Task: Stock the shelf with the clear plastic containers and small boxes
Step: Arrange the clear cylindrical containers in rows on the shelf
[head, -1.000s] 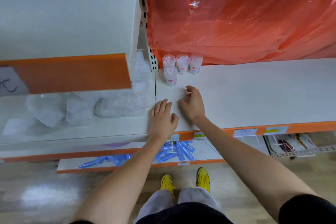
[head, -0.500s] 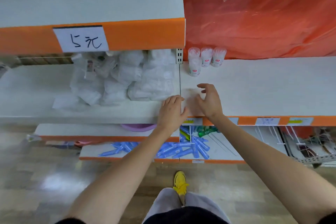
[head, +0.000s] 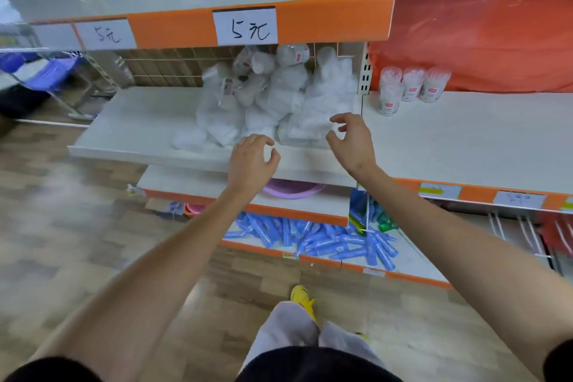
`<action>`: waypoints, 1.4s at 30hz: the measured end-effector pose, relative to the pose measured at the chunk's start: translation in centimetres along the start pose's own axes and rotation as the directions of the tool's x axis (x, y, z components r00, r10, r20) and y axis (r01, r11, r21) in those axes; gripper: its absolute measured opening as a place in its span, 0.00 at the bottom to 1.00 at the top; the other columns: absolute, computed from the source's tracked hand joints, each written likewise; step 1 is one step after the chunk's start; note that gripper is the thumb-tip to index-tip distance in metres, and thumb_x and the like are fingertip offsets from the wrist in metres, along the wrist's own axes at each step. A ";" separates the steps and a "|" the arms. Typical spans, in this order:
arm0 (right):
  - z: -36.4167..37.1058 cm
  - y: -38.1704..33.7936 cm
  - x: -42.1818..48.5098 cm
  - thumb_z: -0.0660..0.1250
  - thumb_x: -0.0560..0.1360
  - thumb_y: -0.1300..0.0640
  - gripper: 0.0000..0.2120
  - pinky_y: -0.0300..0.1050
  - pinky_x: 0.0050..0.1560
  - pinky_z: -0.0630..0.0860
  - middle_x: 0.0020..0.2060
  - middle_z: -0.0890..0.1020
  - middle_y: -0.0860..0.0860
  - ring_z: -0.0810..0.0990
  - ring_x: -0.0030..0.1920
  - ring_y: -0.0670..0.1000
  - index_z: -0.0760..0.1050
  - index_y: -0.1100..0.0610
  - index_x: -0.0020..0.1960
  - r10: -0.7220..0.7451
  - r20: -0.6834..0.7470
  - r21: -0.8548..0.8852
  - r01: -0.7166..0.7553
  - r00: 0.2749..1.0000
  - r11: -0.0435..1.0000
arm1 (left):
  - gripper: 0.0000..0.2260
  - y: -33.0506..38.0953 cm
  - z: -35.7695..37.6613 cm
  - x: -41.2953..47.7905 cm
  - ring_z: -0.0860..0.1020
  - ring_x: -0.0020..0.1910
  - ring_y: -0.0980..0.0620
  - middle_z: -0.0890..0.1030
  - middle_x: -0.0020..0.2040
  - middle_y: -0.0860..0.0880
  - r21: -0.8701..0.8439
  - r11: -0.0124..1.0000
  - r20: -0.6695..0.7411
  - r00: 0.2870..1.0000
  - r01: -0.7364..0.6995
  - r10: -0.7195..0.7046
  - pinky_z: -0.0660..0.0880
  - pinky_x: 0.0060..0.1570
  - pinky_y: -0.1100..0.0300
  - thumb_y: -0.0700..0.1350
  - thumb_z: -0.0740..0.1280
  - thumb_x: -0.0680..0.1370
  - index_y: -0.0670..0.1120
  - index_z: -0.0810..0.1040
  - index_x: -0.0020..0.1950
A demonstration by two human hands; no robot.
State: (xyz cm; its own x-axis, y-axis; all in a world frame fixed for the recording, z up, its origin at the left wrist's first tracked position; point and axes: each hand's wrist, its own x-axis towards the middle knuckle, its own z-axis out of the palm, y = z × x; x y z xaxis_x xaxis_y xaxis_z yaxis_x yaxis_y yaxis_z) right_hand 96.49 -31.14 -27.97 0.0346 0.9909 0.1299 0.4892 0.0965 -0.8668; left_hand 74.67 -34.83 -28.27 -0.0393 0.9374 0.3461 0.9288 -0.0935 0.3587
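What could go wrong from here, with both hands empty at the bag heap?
1. The heap of clear bags is loose and near the shelf's front edge; the left hand and right hand grabbing one bag may drag others off.
2. The four clear containers stand packed together just right of the heap; a right-hand swing could topple them.
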 end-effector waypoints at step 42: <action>16.1 -11.6 15.2 0.70 0.76 0.59 0.27 0.52 0.66 0.66 0.70 0.71 0.55 0.69 0.68 0.58 0.67 0.57 0.73 -0.170 0.449 -0.683 0.459 0.877 0.568 | 0.25 -19.7 -2.8 20.5 0.74 0.57 0.51 0.76 0.63 0.47 -0.279 0.919 0.409 0.901 0.277 -0.148 0.70 0.46 0.63 0.43 0.73 0.72 0.44 0.72 0.67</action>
State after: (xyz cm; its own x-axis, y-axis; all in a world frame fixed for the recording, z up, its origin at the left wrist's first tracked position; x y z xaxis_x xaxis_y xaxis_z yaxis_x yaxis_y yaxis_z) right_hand 77.27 -15.66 -23.71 -0.4439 0.8950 0.0447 0.8889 0.4461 -0.1044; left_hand 54.53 -14.73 -25.78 -0.0220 0.9952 -0.0956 0.7403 0.0804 0.6674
